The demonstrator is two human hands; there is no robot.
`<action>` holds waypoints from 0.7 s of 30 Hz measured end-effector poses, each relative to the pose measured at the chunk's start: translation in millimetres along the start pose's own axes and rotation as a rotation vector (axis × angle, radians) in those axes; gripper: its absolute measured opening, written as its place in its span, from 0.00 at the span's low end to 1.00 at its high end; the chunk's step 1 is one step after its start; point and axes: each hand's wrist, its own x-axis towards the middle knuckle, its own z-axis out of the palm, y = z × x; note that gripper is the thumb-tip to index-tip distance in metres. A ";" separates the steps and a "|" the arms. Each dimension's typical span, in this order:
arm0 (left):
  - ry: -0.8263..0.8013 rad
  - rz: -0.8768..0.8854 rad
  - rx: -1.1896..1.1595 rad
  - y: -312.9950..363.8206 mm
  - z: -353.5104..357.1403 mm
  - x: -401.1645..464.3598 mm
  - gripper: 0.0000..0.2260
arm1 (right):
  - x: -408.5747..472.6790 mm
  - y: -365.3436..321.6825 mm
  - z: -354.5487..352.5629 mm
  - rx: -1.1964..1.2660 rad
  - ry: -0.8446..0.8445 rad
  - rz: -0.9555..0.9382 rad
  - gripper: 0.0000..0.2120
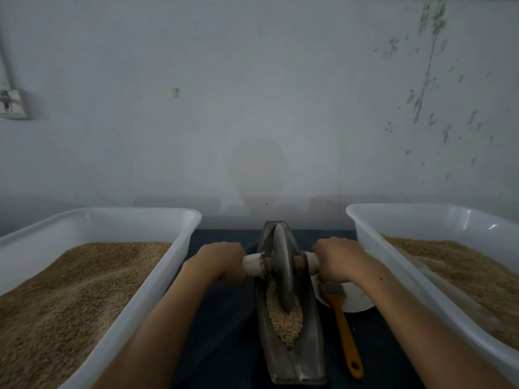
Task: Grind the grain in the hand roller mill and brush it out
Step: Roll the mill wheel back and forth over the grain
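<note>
The hand roller mill is a grey boat-shaped metal trough (pixel 309 349) with a disc wheel (pixel 282 265) standing upright in it on a cross axle. My left hand (pixel 222 261) grips the white left handle (pixel 252 265). My right hand (pixel 341 259) grips the white right handle (pixel 312 262). Tan grain (pixel 285 318) lies in the trough's near half, against the wheel's foot. A brush with an orange handle (pixel 345 332) lies to the right of the trough, its bristle head resting on a white plate (pixel 358 300).
A white plastic tub (pixel 157 279) full of grain stands at the left, and another white tub (pixel 373 240) with grain at the right. A dark blue cloth (pixel 224 318) covers the table. A pale wall rises close behind the mill.
</note>
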 end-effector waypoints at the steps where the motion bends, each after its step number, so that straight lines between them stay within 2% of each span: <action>1: 0.046 0.001 0.028 1.6 0.2 -0.4 0.16 | 0.8 1.2 3.0 0.009 0.025 -0.001 0.03; 7: 0.358 0.032 0.171 8.7 3.7 0.2 0.12 | 6.6 4.7 22.2 0.118 0.243 0.033 0.02; 10: 0.426 0.018 0.172 10.4 6.7 -0.8 0.11 | 7.0 2.4 28.2 0.095 0.386 0.026 0.01; 12: 0.437 0.009 0.171 9.1 8.1 -0.7 0.10 | 6.8 0.9 27.4 0.060 0.401 0.024 0.01; 14: 0.381 0.019 0.165 6.4 7.8 0.4 0.11 | 4.6 0.5 21.4 0.040 0.324 0.024 0.02; 21: -0.009 0.046 0.017 -2.7 2.2 1.6 0.19 | -4.4 -1.3 -6.0 -0.028 -0.076 -0.001 0.09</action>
